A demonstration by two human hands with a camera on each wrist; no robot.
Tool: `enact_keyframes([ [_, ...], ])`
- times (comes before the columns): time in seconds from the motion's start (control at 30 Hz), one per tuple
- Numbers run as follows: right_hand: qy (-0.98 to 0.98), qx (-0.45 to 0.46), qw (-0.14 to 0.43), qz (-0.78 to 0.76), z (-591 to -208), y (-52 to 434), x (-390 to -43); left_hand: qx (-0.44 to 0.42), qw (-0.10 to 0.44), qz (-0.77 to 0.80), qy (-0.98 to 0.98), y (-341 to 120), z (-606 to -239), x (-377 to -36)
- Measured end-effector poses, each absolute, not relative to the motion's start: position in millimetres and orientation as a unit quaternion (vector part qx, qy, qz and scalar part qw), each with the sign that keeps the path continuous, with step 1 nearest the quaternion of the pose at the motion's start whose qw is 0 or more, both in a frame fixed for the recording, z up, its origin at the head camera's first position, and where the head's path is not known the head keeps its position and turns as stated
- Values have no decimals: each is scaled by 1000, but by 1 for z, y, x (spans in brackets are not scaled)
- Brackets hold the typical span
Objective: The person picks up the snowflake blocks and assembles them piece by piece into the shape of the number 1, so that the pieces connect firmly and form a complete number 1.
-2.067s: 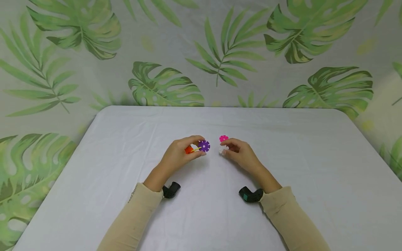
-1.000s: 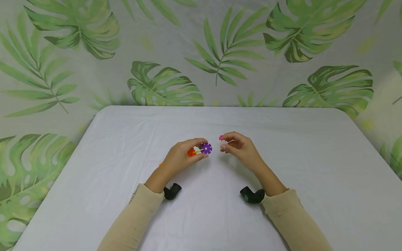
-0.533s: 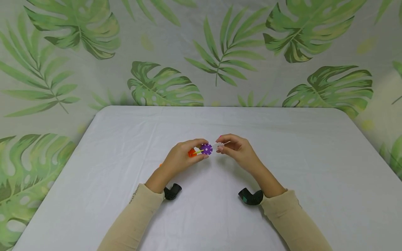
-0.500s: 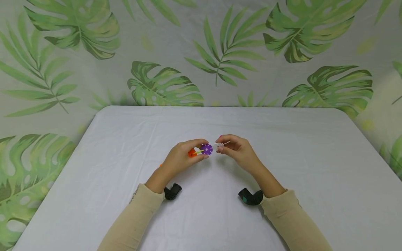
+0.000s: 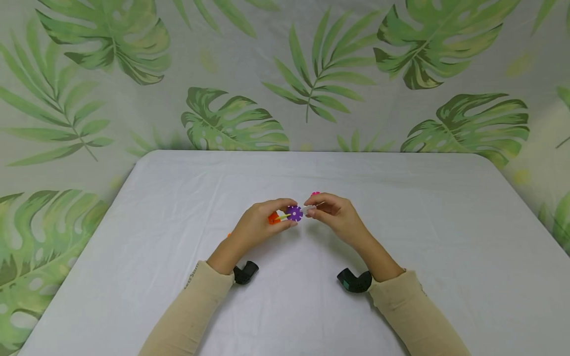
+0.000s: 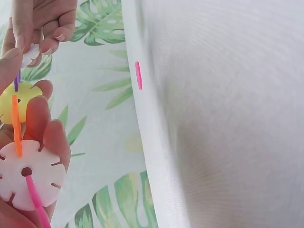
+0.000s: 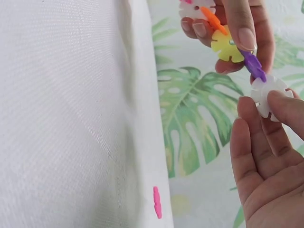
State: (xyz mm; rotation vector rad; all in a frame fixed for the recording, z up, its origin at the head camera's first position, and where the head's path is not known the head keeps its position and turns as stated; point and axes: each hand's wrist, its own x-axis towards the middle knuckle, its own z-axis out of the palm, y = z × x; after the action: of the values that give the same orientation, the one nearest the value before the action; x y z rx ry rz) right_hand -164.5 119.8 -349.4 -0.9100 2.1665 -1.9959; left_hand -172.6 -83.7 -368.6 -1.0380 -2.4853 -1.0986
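Joining a white notched plastic disc (image 7: 269, 96) to a chain of interlocked snowflake discs (image 7: 227, 42), a person worked above a white-clothed table (image 5: 401, 222).

The right hand (image 5: 336, 217) pinched the white disc against the chain's purple end; the left hand (image 5: 256, 225) gripped the chain. Seating the slots looked next. A pink disc (image 5: 315, 194) lay nearby, before leaf-print walls (image 5: 285, 74).

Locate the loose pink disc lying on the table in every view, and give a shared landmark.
Head: pink disc just behind the right hand, mostly hidden.
Left wrist: pink disc seen edge-on, upper middle, near the table's edge.
Right wrist: pink disc edge-on, bottom centre.
Shared landmark: the purple disc in the chain held by the left hand.
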Motion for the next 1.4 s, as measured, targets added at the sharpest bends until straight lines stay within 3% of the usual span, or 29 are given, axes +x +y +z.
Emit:
enact_keyframes([
  [0.57, 702, -283, -14, -653, -352, 118, -164, -357, 112, -393, -840, -83, -367, -171],
  [1.4, 694, -282, 9, -663, -350, 117, -162, -345, 109, -386, -849, -81, -365, -168],
])
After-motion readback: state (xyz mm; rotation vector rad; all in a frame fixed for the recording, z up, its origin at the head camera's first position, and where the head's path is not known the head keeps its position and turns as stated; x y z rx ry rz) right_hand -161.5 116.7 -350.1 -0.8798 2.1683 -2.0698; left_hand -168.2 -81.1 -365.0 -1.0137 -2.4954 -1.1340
